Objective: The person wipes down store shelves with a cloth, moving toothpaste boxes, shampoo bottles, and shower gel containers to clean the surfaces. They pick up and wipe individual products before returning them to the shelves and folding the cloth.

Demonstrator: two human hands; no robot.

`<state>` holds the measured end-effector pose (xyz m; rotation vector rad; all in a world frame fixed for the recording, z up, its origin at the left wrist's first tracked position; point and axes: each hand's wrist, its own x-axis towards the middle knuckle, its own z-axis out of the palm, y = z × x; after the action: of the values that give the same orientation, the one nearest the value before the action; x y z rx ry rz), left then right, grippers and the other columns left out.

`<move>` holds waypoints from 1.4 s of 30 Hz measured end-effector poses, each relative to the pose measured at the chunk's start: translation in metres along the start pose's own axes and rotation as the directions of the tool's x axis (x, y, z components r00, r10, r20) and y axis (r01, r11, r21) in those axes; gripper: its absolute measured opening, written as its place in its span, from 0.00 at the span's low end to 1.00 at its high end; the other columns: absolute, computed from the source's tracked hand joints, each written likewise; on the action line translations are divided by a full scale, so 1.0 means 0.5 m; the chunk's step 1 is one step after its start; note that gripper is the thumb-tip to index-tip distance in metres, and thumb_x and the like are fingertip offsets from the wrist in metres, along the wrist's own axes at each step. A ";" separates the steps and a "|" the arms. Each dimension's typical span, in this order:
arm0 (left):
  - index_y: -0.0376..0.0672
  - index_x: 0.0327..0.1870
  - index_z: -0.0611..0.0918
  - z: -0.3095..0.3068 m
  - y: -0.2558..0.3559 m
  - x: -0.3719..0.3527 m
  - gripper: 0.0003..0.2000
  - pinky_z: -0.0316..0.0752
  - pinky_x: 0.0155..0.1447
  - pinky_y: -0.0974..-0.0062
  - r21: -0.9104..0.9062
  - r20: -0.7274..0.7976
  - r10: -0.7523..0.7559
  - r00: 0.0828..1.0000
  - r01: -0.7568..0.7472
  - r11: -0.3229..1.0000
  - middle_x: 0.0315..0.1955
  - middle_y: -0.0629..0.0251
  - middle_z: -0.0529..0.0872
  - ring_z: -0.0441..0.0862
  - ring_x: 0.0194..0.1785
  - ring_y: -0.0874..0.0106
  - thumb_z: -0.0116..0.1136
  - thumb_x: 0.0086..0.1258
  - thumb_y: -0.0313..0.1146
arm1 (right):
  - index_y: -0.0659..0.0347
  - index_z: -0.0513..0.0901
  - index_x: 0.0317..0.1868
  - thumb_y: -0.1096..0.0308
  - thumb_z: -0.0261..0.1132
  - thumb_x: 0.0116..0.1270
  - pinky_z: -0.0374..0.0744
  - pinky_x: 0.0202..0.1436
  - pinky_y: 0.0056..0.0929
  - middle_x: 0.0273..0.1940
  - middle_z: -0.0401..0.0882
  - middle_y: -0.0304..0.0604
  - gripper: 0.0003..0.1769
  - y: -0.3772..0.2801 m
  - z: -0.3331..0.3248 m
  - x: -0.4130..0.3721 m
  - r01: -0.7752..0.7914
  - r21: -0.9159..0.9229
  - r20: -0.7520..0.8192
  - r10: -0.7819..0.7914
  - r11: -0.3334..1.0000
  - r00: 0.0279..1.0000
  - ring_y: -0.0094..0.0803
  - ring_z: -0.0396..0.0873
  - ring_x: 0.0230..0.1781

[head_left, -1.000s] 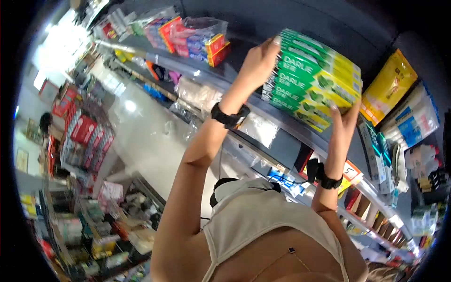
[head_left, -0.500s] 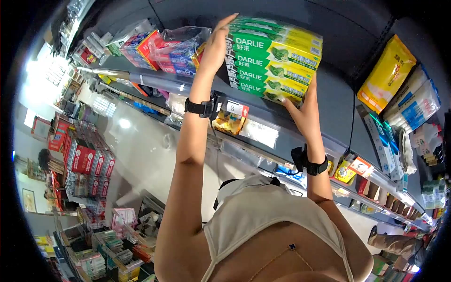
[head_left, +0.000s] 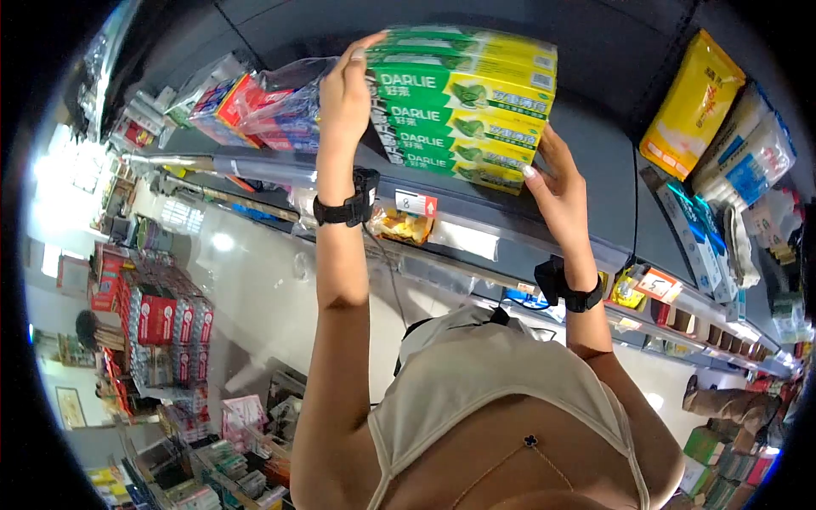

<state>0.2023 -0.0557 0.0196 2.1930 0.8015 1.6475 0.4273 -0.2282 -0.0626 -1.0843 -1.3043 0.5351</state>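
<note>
A stack of green and yellow Darlie toothpaste boxes (head_left: pixel 463 110) sits at the front of the grey shelf, held between my two hands. My left hand (head_left: pixel 346 102) presses against the left end, its fingertips reaching the top back corner. At the opposite end, my right hand (head_left: pixel 557 183) has its thumb by the lower front corner and its fingers behind the right side. Plastic-wrapped red and blue boxes (head_left: pixel 285 115) stand just left of my left hand. Black straps with small devices circle both wrists.
A yellow soft pack (head_left: pixel 693 106) leans at the right of the shelf, beside white and blue packs (head_left: pixel 748 161). Price tags (head_left: pixel 416 204) line the shelf edge. Below left, red cartons (head_left: pixel 166 314) are piled on the floor. Another person's leg (head_left: pixel 731 404) shows at lower right.
The toothpaste stack has shifted left along the shelf, closer to the wrapped boxes, with both hands moving along with it. The view has also shifted slightly.
</note>
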 end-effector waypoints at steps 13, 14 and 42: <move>0.39 0.52 0.80 0.016 0.047 -0.015 0.16 0.69 0.57 0.69 0.206 -0.182 -0.016 0.983 0.054 0.977 0.47 0.54 0.82 0.78 0.52 0.60 0.43 0.69 0.31 | 0.64 0.74 0.58 0.74 0.59 0.64 0.70 0.63 0.36 0.59 0.74 0.49 0.20 -0.060 -0.047 -0.037 -0.098 -0.068 0.021 0.100 0.993 0.995 0.38 0.72 0.61; 0.39 0.53 0.79 0.023 0.055 -0.019 0.15 0.68 0.58 0.67 0.258 -0.198 0.032 0.980 0.021 0.966 0.49 0.53 0.81 0.77 0.54 0.59 0.44 0.69 0.31 | 0.64 0.76 0.55 0.75 0.59 0.63 0.70 0.62 0.36 0.58 0.75 0.50 0.19 -0.087 -0.075 -0.049 -0.025 -0.156 0.032 0.030 0.988 0.999 0.38 0.73 0.60; 0.68 0.70 0.61 0.755 0.433 -0.101 0.44 0.64 0.66 0.59 -0.507 0.730 0.678 0.084 -0.599 0.620 0.67 0.56 0.63 0.62 0.68 0.54 0.71 0.49 0.48 | 0.56 0.76 0.57 0.66 0.65 0.63 0.76 0.53 0.40 0.54 0.77 0.46 0.22 -0.141 -0.779 -0.371 -0.520 -0.848 -0.529 -0.101 0.107 0.843 0.44 0.75 0.55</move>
<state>0.6059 -0.2213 -0.0216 2.9921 -0.6816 0.3013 0.7307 -0.5429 -0.0563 -2.4251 -0.9143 -0.6185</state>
